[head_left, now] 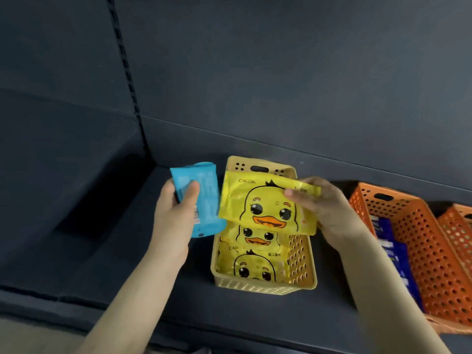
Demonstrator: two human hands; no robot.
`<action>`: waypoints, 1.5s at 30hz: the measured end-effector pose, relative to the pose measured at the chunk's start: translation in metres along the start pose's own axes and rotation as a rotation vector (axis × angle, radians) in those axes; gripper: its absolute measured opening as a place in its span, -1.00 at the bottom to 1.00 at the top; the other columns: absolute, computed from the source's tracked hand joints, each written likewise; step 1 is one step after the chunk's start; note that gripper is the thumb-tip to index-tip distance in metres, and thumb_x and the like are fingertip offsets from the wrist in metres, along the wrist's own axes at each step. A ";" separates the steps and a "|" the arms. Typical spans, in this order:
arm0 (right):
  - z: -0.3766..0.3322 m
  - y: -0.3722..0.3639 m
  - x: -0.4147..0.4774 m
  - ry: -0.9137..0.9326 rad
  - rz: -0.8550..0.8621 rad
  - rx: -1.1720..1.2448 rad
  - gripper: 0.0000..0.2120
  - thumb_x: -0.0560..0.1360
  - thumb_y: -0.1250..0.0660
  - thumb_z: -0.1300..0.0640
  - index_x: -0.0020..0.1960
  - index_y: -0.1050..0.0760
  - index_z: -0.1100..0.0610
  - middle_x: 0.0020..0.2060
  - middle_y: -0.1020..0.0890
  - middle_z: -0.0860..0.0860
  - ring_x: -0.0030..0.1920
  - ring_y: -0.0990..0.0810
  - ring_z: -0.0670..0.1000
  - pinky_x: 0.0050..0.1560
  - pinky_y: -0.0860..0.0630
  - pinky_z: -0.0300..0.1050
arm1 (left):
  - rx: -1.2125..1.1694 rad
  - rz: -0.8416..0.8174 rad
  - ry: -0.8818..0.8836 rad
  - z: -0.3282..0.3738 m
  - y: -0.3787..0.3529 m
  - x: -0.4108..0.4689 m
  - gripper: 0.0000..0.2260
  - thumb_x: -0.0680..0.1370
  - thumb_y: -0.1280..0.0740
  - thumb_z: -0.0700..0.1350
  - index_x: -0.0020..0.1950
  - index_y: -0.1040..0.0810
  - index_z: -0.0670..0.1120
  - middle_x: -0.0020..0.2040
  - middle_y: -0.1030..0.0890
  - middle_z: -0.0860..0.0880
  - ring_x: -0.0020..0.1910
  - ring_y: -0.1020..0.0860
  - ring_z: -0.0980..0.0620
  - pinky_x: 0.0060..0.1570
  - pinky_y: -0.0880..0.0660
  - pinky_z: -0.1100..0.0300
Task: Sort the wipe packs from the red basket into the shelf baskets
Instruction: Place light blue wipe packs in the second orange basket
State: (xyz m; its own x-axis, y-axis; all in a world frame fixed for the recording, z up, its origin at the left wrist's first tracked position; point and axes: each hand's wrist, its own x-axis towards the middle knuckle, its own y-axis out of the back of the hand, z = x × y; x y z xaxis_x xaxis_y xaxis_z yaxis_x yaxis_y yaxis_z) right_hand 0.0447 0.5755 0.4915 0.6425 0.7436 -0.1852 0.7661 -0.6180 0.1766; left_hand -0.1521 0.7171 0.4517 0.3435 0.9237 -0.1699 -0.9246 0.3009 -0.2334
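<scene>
Two packs: right hand (329,213) fingers (296,194) pinch yellow pack (265,203) corner; left hand (173,215) fingers (190,191) clasp blue pack (208,198).

A dark blue shelf board (255,318) lies flat under the left hand (176,213) and the right hand (327,208). A dark back wall (281,72) stands behind and above both. A thin black strip with little slots (127,67) runs up the wall, above the left hand. A pale tan patch (28,338) shows low down, left of that hand
</scene>
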 end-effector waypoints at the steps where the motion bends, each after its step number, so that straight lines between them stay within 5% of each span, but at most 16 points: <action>1: 0.001 0.006 -0.002 -0.008 0.025 -0.040 -0.57 0.26 -0.53 0.08 0.05 -0.51 0.22 -0.19 -0.69 0.14 -0.29 -0.65 0.12 -0.31 -0.58 -0.03 | -0.004 0.021 -0.012 -0.001 0.005 0.004 -0.88 0.60 -0.31 -0.02 0.14 -0.51 0.08 0.02 -0.63 0.11 -0.11 -0.65 0.14 -0.36 -0.53 0.29; 5: 0.008 0.011 -0.008 -0.094 -0.078 -0.323 -0.70 0.33 -0.56 0.19 0.00 -0.56 0.14 -0.07 -0.70 0.08 -0.16 -0.72 0.05 -0.21 -0.66 -0.06 | -0.023 -0.017 -0.009 0.000 0.006 0.009 -0.90 0.60 -0.31 0.00 0.11 -0.51 0.09 0.03 -0.63 0.13 -0.05 -0.65 0.15 -0.23 -0.55 0.22; 10: 0.025 -0.011 0.005 -0.176 -0.343 -0.725 -0.66 0.33 -0.58 -0.01 0.00 -0.56 0.08 0.02 -0.64 -0.03 0.01 -0.64 0.00 0.04 -0.60 0.00 | -0.008 -0.134 0.044 -0.005 -0.012 0.006 -0.93 0.60 -0.30 0.01 0.07 -0.51 0.12 -0.01 -0.65 0.14 -0.10 -0.66 0.23 -0.24 -0.58 0.27; 13: 0.009 -0.017 0.021 -0.062 -0.546 -1.111 -0.54 0.39 -0.51 -0.11 0.19 -0.54 0.07 0.12 -0.60 -0.05 0.11 -0.56 -0.03 0.01 -0.48 -0.21 | -0.009 -0.167 0.051 -0.011 -0.022 0.004 -0.90 0.60 -0.29 0.01 0.10 -0.50 0.10 0.00 -0.65 0.11 -0.10 -0.66 0.23 -0.26 -0.58 0.28; 18: 0.022 -0.038 0.030 -0.063 -0.831 -1.207 -0.35 0.51 -0.37 -0.13 0.52 -0.24 -0.02 0.46 -0.37 -0.03 0.42 -0.37 0.05 0.40 -0.34 0.00 | -0.120 -0.122 0.034 -0.018 -0.036 0.006 -0.89 0.61 -0.28 -0.02 0.13 -0.50 0.09 0.03 -0.66 0.10 -0.02 -0.67 0.15 -0.20 -0.59 0.26; 26: 0.037 -0.036 0.023 -0.048 -0.805 -1.061 -0.41 0.54 -0.37 -0.01 0.51 -0.27 -0.02 0.44 -0.39 -0.04 0.40 -0.38 0.01 0.27 -0.31 -0.18 | -0.276 -0.079 0.042 -0.021 -0.040 0.005 -0.86 0.62 -0.23 -0.01 0.16 -0.48 0.12 0.06 -0.65 0.10 0.02 -0.66 0.14 -0.14 -0.61 0.22; 35: 0.064 -0.045 0.016 0.035 -0.665 -1.172 -0.37 0.50 -0.42 -0.05 0.50 -0.29 -0.03 0.45 -0.38 0.00 0.42 -0.37 0.06 0.40 -0.35 -0.01 | -0.255 -0.089 0.037 -0.023 -0.037 0.005 -0.88 0.63 -0.23 -0.03 0.14 -0.48 0.13 0.02 -0.65 0.12 -0.03 -0.67 0.17 -0.16 -0.61 0.23; 41: 0.061 -0.047 0.001 0.256 -0.406 -1.231 -0.53 0.49 -0.38 -0.14 0.37 -0.42 -0.14 0.24 -0.45 -0.09 0.33 -0.36 0.00 0.37 -0.37 0.06 | -0.275 -0.099 0.068 -0.021 -0.031 0.006 -0.85 0.62 -0.24 -0.02 0.18 -0.48 0.09 0.08 -0.64 0.08 0.02 -0.66 0.13 -0.12 -0.60 0.20; 45: 0.065 -0.051 0.003 0.135 -0.459 -1.194 -0.53 0.51 -0.35 -0.16 0.38 -0.45 -0.08 0.21 -0.47 -0.11 0.22 -0.50 -0.02 0.23 -0.49 0.00 | -0.286 -0.080 0.087 -0.022 -0.028 0.006 -0.86 0.64 -0.20 0.00 0.17 -0.49 0.10 0.04 -0.66 0.11 0.00 -0.67 0.14 -0.15 -0.60 0.21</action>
State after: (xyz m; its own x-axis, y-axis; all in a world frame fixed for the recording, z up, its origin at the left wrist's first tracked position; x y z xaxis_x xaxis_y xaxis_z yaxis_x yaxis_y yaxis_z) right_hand 0.0085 0.5932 0.4190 0.2643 0.8896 -0.3725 0.3809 0.2586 0.8877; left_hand -0.1208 0.7090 0.4360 0.4375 0.8721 -0.2191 -0.8146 0.2812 -0.5073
